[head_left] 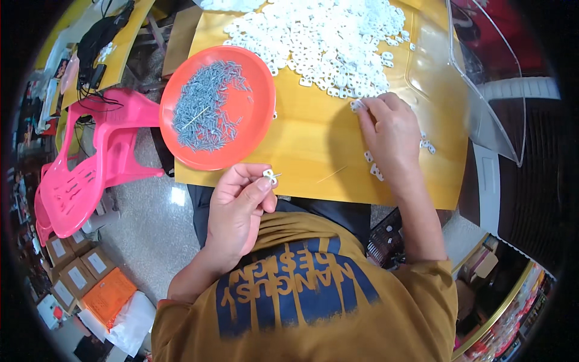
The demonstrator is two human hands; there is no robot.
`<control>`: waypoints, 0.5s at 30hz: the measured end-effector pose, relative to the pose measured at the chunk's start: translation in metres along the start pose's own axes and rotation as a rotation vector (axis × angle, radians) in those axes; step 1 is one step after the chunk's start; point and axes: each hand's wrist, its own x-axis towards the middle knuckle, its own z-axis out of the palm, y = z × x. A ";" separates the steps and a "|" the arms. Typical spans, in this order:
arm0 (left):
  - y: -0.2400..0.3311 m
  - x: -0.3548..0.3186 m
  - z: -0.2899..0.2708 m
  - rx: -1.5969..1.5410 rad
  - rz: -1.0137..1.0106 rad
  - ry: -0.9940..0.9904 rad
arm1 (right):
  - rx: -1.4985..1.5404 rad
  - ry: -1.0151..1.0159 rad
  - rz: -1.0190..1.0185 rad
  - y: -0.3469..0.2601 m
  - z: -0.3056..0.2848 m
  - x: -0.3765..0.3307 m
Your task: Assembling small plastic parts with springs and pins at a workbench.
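Note:
Near the table's front edge, my left hand (236,208) pinches a small white plastic piece (268,174) with holes. A thin metal pin, a screw or nail, sticks out of it to the right. Over at the right, the thumb and fingers of my right hand (393,133) are closed on another white plastic piece (356,105), beside the front edge of a big heap of such pieces (325,42). Left of the heap, a round red plate (263,130) holds many small grey screws or nails (202,108), with a thin pale stick lying across them.
The yellow table (301,148) carries a thin stick (332,174) near its front edge. A few white pieces (375,172) lie below my right wrist, others (427,146) beyond it. A pink plastic chair (108,145) stands at left, a clear plastic sheet (482,90) at right.

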 end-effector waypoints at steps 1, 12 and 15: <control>0.000 -0.001 -0.002 -0.003 -0.009 -0.007 | -0.017 -0.009 -0.020 0.000 0.001 0.000; 0.012 -0.002 0.002 0.018 -0.001 -0.057 | 0.515 -0.072 0.108 -0.024 -0.023 -0.005; 0.016 -0.008 0.005 0.015 0.003 -0.102 | 1.218 -0.283 0.425 -0.046 -0.037 -0.016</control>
